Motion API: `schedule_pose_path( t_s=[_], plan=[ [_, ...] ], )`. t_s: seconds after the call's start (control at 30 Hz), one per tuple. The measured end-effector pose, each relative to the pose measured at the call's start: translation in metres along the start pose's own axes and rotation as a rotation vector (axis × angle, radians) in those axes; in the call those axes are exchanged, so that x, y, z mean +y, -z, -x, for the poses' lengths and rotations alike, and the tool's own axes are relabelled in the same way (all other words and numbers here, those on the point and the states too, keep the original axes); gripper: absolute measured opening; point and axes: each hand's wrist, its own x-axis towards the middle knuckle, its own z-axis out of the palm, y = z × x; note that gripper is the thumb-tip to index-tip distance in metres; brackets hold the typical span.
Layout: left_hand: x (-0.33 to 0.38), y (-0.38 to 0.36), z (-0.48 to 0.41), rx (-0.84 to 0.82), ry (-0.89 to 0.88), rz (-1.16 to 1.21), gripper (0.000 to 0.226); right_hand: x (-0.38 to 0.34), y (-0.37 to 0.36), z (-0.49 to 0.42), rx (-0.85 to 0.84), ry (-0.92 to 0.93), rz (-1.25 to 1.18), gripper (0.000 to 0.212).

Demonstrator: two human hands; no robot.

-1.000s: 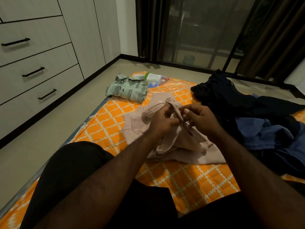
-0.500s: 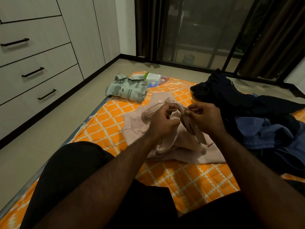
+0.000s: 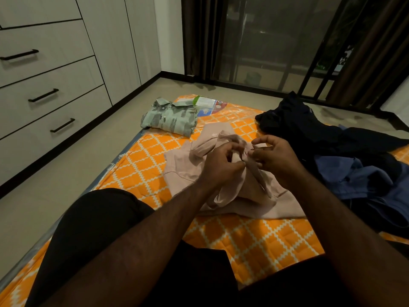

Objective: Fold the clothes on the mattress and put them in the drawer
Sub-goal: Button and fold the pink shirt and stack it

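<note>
- The mattress [image 3: 141,171] is showing a quilted orange cloth cover, and the clear plastic wrap over it is shining glossy near the far edge.
- The pink shirt [image 3: 183,171] is looking like soft, matt cloth, creasing easily.
- The green shirt [image 3: 170,118] is showing matt cloth with a mottled print.
- The dark clothes [image 3: 294,122] and the blue shirt [image 3: 354,173] are looking like matt, crumpled cloth.
- The drawers [image 3: 48,72] are showing pale, matt, finely lined fronts; their handles [image 3: 43,95] are looking matt black.
- The floor [image 3: 73,173] is looking smooth and dull.
- The glass door [image 3: 265,41] is giving off glossy reflections.

hands [image 3: 221,167] [image 3: 276,160] 2 | pink garment [image 3: 183,173] 1 | folded shirt [image 3: 170,118] 1 | drawer handles [image 3: 19,55] [image 3: 43,95] [image 3: 62,125] 3
</note>
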Motion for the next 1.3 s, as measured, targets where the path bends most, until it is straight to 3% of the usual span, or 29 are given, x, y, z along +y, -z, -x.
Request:
schedule_pose_path(
  t_s=[0.27,0.57,0.77,1.0,1.3],
  plan=[
    [0.000,-0.001,0.001,-0.007,-0.022,0.008,0.036,0.001,0.003,-0.002,0.003,0.005,0.051,0.037],
    [-0.003,-0.001,-0.003,0.004,-0.053,0.042,0.028,0.006,0.001,0.000,0.108,0.330,0.505,0.027],
    [-0.010,-0.001,-0.004,0.034,-0.031,0.051,0.023,0.007,0.002,0.001,0.034,0.510,0.660,0.033],
    [-0.008,0.000,-0.006,0.036,-0.013,0.059,0.029,0.009,0.003,0.002,-0.040,0.507,0.690,0.031],
    [-0.004,0.003,-0.002,0.002,0.020,0.191,0.057,0.008,0.005,0.000,-0.112,0.473,0.620,0.028]
  ],
)
